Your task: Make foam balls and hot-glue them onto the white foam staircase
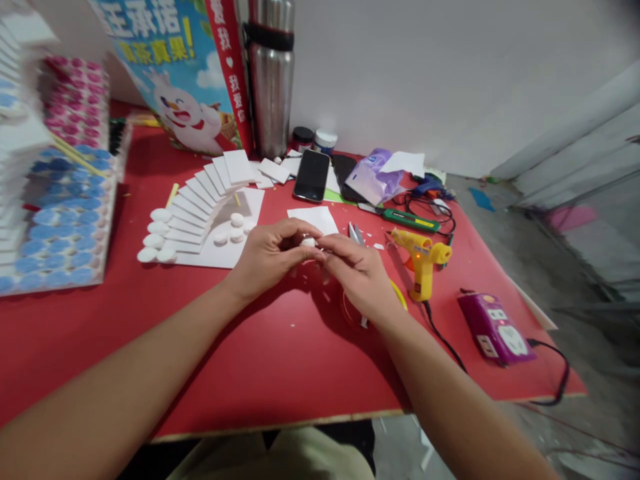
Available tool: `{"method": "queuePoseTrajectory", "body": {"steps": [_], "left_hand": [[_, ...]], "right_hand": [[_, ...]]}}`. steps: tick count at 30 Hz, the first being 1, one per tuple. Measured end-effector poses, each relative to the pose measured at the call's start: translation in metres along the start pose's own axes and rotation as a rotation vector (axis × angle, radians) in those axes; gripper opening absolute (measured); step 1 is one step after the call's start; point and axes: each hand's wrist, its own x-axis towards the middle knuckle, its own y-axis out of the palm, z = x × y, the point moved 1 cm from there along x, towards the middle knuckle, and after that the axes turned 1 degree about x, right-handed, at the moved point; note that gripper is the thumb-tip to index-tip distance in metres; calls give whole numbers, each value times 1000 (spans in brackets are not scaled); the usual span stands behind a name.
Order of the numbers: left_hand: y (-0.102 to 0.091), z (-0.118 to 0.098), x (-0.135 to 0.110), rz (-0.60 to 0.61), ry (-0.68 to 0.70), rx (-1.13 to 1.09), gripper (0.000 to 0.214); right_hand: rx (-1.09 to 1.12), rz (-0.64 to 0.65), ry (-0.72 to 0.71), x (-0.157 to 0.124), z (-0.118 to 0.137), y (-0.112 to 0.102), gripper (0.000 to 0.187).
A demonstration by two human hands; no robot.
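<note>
White steps (pixel 193 212) stand fanned, discs (pixel 220 238) lie loose, and left hand (pixel 267 257) and right hand (pixel 363 270) both pinch a seemingly unfinished piece (pixel 307 243).

Above the surface (pixel 270 360), the hands (pixel 270 257) are holding a bit (pixel 307 243) between them. Left of the hands, cards (pixel 190 210) are fanning out on a sheet (pixel 215 258), with discs (pixel 237 219) lying beside them; packs (pixel 65 233) are lying farther left. Beyond the hands, a phone (pixel 311 175) is lying before two jars (pixel 325 141); a bottle (pixel 273 93) is standing left of these. Right of the hands, a glue gun (pixel 423 263) is lying, with an adapter (pixel 497 328) resting farther right.
</note>
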Motion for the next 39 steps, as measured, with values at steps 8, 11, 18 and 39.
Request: {"method": "queuePoseTrajectory", "body": {"steps": [8,11,18,39], "left_hand": [[0,0,3,32,-158,-191,26],[1,1,5,66,-179,-316,29],[3,4,4,136,-238,-409,31],[7,4,2,149,-394,-449,32]], "right_hand": [[328,-18,262,1,-3,2,24],[284,-60,206,3,-3,1,25],[209,-112,220,2,-3,0,24],[-485,-168,-61,-4,15,-12,19]]}}
